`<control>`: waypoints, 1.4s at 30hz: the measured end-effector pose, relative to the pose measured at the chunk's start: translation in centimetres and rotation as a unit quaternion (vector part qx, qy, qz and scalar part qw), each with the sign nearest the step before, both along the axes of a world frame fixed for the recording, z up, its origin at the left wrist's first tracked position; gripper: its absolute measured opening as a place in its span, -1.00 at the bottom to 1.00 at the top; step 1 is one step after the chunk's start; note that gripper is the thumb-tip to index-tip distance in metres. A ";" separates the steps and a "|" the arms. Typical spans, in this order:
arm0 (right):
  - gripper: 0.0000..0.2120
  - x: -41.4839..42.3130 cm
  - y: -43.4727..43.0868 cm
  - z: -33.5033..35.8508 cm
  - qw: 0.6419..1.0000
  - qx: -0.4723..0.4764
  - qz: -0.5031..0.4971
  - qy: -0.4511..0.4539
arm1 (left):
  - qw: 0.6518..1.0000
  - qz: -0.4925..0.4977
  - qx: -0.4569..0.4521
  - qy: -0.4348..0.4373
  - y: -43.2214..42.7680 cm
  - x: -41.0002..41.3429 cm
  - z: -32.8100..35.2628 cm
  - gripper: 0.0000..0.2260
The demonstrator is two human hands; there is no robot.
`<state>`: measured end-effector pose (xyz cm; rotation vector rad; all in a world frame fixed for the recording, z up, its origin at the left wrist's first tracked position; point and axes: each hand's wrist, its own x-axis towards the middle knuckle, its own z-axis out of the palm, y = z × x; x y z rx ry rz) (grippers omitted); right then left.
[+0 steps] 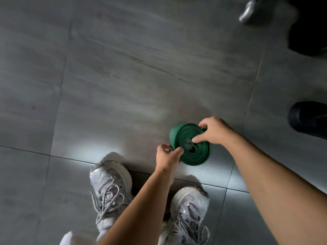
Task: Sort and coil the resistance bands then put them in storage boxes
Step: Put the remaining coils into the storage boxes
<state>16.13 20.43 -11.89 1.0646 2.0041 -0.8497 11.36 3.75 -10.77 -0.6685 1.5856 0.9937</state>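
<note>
Band (198, 153): green, wound into a flat spiral, face tilted up toward the person, low over the grey tiled floor (123, 76). Can't tell whether its bottom edge touches the tile.

Both hands are clamped on it. Left hand (168, 156) pinches the coil's near-left rim, thumb and fingers curled over the outer wraps. My read: it's pinning the loose outer layer so the spiral doesn't spring open. Right hand (215, 131) grips the far-right rim with a fingertip down at the coil's centre, likely holding the core tight while the last wrap settles.

Coiling looks close to done for this band. Boxing not yet done, and no storage box in view. Risk: release either side and the rubber unwinds.

Person's white sneakers (110, 188) stand just on the coil's near side. Black shoe (307, 119), apparently someone else's, sits well off to the coil's right. Blurred dark and silver shapes (247, 11) lie far beyond the coil, up-right; can't identify them.
</note>
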 end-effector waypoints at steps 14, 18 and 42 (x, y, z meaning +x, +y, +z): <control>-0.54 -8.5 -7.1 27.9 0.930 -0.156 -0.285 0.175 | 0.968 -0.013 0.114 0.222 -4.1 -12.0 27.9 -0.26; -0.47 -10.5 -11.7 38.8 0.885 -0.205 -0.361 0.213 | 0.956 -0.019 0.152 0.251 -8.0 -14.6 39.3 -0.21; -0.47 -35.8 -52.6 71.0 0.939 -0.287 -0.026 0.187 | 0.907 0.216 0.099 0.347 -52.2 -30.9 73.4 -0.58</control>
